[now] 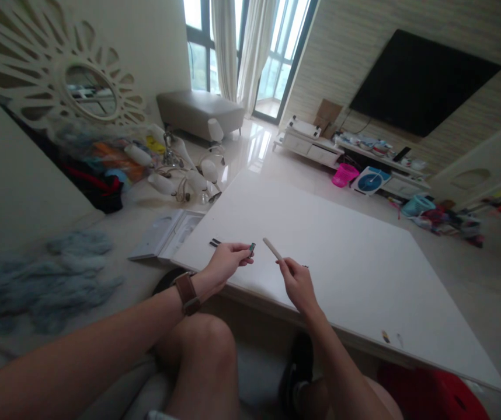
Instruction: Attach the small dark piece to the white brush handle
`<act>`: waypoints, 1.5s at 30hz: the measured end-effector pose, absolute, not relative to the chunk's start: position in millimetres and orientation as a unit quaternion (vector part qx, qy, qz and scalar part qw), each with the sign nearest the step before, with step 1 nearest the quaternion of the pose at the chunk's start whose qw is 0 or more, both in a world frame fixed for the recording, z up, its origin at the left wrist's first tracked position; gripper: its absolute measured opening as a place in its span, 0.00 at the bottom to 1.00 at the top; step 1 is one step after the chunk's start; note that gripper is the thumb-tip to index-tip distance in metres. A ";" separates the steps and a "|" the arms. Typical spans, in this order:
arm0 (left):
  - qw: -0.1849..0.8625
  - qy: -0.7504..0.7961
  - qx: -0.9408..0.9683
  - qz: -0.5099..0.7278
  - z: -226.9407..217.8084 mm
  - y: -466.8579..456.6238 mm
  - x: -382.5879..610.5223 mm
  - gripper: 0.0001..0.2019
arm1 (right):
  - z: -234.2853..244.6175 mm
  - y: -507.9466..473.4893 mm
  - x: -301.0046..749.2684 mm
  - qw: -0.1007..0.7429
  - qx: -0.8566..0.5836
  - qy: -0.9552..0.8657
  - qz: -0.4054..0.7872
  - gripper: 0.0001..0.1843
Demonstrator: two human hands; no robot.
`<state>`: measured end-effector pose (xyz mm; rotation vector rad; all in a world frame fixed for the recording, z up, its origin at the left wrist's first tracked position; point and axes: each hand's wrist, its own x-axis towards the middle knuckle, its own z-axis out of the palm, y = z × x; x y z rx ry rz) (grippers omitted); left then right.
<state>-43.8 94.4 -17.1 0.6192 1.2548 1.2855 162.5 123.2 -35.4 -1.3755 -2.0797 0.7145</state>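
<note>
My left hand [229,261], with a brown-banded watch [187,293] on its wrist, pinches a small green-and-dark piece [251,249] between thumb and fingers. What kind of piece it is cannot be made out. To its right, my right hand [296,280] grips a flat, pale grey stick [272,249] by its lower end, the free end pointing up and left. Stick and green piece are apart. Both hands are over the near side of a white table [347,245]. Just behind my left hand lie dark slim pieces [215,242] on the tabletop.
A small yellow-and-black item [385,336] and a small clear one [400,339] lie near the table's front right edge. Left of the table, an open white box [158,236] and a lamp with several white shades [198,181] rest on the floor. A red seat [434,394] stands at lower right.
</note>
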 end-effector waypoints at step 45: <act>0.570 0.571 0.291 0.514 -13.2 88.1 -38.7 0.05 | -39.0 121.5 157.9 0.239 -0.460 -0.816 0.256 0.22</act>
